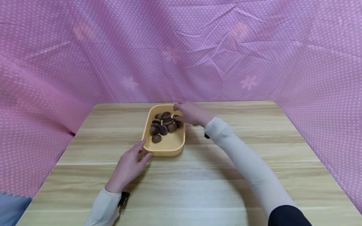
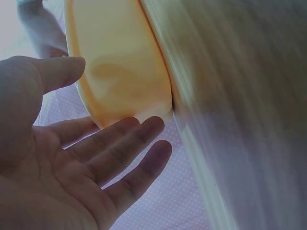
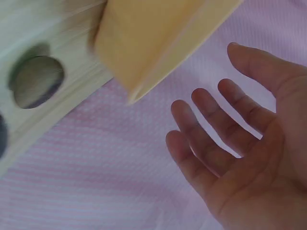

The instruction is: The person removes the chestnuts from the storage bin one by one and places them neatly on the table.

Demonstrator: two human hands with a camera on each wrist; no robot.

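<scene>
Several brown chestnuts (image 1: 163, 129) lie in a yellow rectangular tray (image 1: 171, 144) towards the back of the table. At the tray's near left corner is my left hand (image 1: 128, 168), thumb and fingers spread around that corner. In the left wrist view its fingertips (image 2: 152, 125) lie at the tray wall (image 2: 124, 62). My right hand (image 1: 195, 113) is over the tray's far right edge, slightly blurred. The right wrist view shows its fingers (image 3: 201, 134) relaxed and apart, with nothing held, beside the tray (image 3: 148, 38).
The right wrist view shows a round brown piece (image 3: 38, 82) on the wood and part of another at the left edge. Pink dotted cloth (image 1: 181, 53) hangs behind and beside the wooden table (image 1: 215, 188).
</scene>
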